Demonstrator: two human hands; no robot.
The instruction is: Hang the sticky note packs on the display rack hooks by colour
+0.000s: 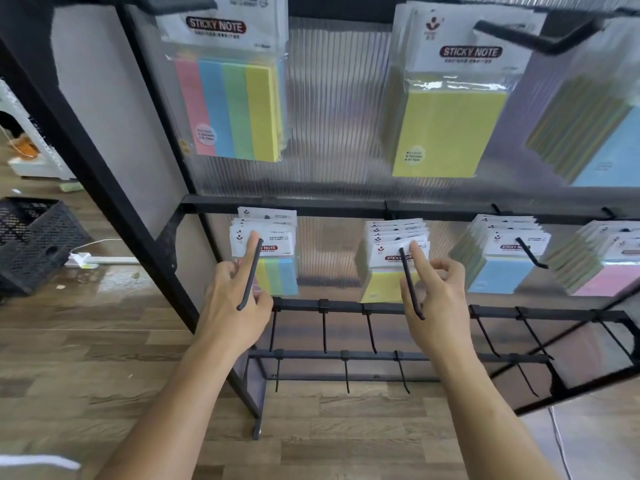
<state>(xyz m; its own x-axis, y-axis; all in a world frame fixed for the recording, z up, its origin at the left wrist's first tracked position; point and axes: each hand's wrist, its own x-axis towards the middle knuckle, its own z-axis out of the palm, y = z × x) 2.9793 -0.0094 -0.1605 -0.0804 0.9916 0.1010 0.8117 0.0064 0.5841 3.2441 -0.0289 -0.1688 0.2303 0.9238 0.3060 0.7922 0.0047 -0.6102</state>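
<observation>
On the black display rack (311, 206), the middle row holds a multicolour pack stack (277, 268), a yellow pack stack (381, 282), a blue stack (498, 268) and a pink stack (602, 275), each hanging on a hook. My left hand (235, 299) reaches up behind the left hook, its index finger touching the front multicolour pack's header card. My right hand (436, 292) touches the header of the front yellow pack with its index finger, the other fingers curled. The top row carries a multicolour pack (232, 98), a yellow pack (450, 126) and a blue pack (602, 147).
Two lower bars (381, 308) carry several bare black hooks. A black plastic crate (31, 240) stands on the wooden floor at the left, with a white power strip (81, 259) beside it. A white cable (561, 445) runs along the floor at the right.
</observation>
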